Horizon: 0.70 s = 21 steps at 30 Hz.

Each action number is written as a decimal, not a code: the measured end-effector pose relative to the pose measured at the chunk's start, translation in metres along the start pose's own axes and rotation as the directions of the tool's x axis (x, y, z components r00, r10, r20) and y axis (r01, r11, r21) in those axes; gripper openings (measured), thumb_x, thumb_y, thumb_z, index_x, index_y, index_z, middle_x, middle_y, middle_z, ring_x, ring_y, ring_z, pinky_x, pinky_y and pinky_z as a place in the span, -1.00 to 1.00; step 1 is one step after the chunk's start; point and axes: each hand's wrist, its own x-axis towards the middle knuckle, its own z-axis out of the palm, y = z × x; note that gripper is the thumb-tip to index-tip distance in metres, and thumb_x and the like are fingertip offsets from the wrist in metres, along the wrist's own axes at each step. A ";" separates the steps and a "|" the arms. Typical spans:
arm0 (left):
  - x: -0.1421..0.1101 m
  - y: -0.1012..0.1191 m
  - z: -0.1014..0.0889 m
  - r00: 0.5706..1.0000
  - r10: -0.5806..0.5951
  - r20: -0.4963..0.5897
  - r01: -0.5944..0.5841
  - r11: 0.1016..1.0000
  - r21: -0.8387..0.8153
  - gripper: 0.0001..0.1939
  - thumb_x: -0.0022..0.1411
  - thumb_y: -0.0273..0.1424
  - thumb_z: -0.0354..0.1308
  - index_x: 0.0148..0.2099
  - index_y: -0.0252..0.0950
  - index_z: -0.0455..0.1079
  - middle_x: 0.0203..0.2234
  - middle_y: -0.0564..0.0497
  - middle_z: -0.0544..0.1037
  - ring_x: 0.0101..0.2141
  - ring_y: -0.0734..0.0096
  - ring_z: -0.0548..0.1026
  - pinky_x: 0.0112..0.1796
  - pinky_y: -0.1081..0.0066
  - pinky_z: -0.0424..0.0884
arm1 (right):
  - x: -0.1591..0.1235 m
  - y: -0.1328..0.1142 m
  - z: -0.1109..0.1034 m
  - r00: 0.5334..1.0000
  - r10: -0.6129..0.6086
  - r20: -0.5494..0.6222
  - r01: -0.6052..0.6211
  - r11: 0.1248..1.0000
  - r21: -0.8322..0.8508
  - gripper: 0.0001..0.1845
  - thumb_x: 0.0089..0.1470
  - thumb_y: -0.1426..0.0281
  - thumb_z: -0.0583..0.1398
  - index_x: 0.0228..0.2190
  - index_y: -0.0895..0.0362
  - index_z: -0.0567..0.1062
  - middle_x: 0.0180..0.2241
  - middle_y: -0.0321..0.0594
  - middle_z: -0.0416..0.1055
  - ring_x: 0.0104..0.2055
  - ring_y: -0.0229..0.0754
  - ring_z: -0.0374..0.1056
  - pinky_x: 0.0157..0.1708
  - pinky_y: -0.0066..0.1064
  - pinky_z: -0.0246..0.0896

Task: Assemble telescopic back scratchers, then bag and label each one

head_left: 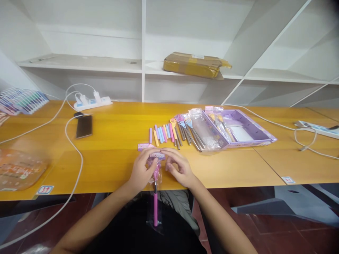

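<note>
A pink back scratcher point(155, 208) in a clear plastic bag hangs down in front of my body, its claw end up under a small printed header card point(157, 155). My left hand point(143, 170) pinches the card and bag top from the left, thumb in front. From the right, my right hand point(180, 168) curls its fingers over the card's upper edge; its thumb is bent and sits apart from the bag. The right fingertips are partly hidden behind the card. Another header card point(144, 146) lies on the table just beyond my left hand.
Beyond my hands lie several coloured handle tubes point(160, 134) and back scratchers with metal rods point(187, 132). A purple box point(254, 127) holds bagged scratchers. Leftward are a phone point(84, 126), a power strip point(93, 103), a white cable point(79, 155) and an orange packet point(21, 171).
</note>
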 end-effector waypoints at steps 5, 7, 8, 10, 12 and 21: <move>0.001 0.007 -0.001 0.992 0.121 0.041 -0.126 0.972 0.196 -0.69 0.46 -0.49 0.13 0.17 -0.15 0.46 0.12 -0.10 0.55 0.19 0.19 0.50 0.26 0.11 0.40 | 0.001 -0.002 0.000 1.000 -0.017 -0.003 0.016 1.000 -0.013 -0.55 0.44 0.33 0.09 0.29 -0.07 0.42 0.23 -0.02 0.39 -0.36 -0.25 0.45 -0.18 -0.19 0.54; 0.001 0.007 -0.001 0.992 0.121 0.039 -0.127 0.966 0.225 -0.66 0.45 -0.50 0.12 0.20 -0.15 0.43 0.12 -0.10 0.55 0.19 0.21 0.50 0.26 0.12 0.40 | 0.002 -0.002 0.000 1.000 -0.018 0.003 0.018 1.000 -0.024 -0.53 0.43 0.34 0.10 0.30 -0.07 0.41 0.24 -0.01 0.40 -0.34 -0.24 0.45 -0.11 -0.14 0.54; 0.001 0.007 -0.001 0.993 0.115 0.039 -0.121 0.964 0.236 -0.65 0.45 -0.50 0.12 0.22 -0.15 0.42 0.13 -0.10 0.55 0.19 0.20 0.50 0.26 0.12 0.40 | 0.002 -0.002 0.000 1.000 -0.019 0.006 0.019 0.999 -0.028 -0.52 0.43 0.34 0.11 0.31 -0.07 0.40 0.24 -0.01 0.40 -0.34 -0.24 0.45 -0.08 -0.12 0.54; 0.001 0.006 -0.001 0.994 0.104 0.041 -0.111 0.962 0.250 -0.63 0.44 -0.50 0.12 0.24 -0.16 0.40 0.13 -0.11 0.55 0.19 0.18 0.50 0.26 0.10 0.41 | 0.002 -0.002 0.000 1.000 -0.021 0.010 0.021 0.999 -0.032 -0.51 0.42 0.35 0.12 0.32 -0.06 0.39 0.25 0.00 0.39 -0.33 -0.24 0.45 -0.04 -0.09 0.53; 0.000 0.005 0.000 0.994 0.103 0.044 -0.110 0.960 0.257 -0.63 0.43 -0.51 0.12 0.23 -0.16 0.40 0.13 -0.12 0.54 0.19 0.17 0.51 0.25 0.08 0.42 | 0.002 -0.002 0.000 1.000 -0.026 0.009 0.026 0.999 -0.039 -0.50 0.42 0.36 0.12 0.32 -0.05 0.39 0.25 0.00 0.39 -0.34 -0.25 0.45 -0.02 -0.08 0.53; 0.001 0.006 0.001 0.994 0.093 0.051 -0.103 0.956 0.275 -0.63 0.36 -0.58 0.13 0.14 -0.16 0.44 0.08 -0.10 0.56 0.18 0.16 0.52 0.24 0.06 0.45 | 0.001 0.002 0.000 1.000 -0.015 0.001 0.015 0.998 -0.069 -0.51 0.42 0.35 0.10 0.31 -0.04 0.39 0.25 0.01 0.39 -0.34 -0.23 0.46 -0.04 -0.08 0.55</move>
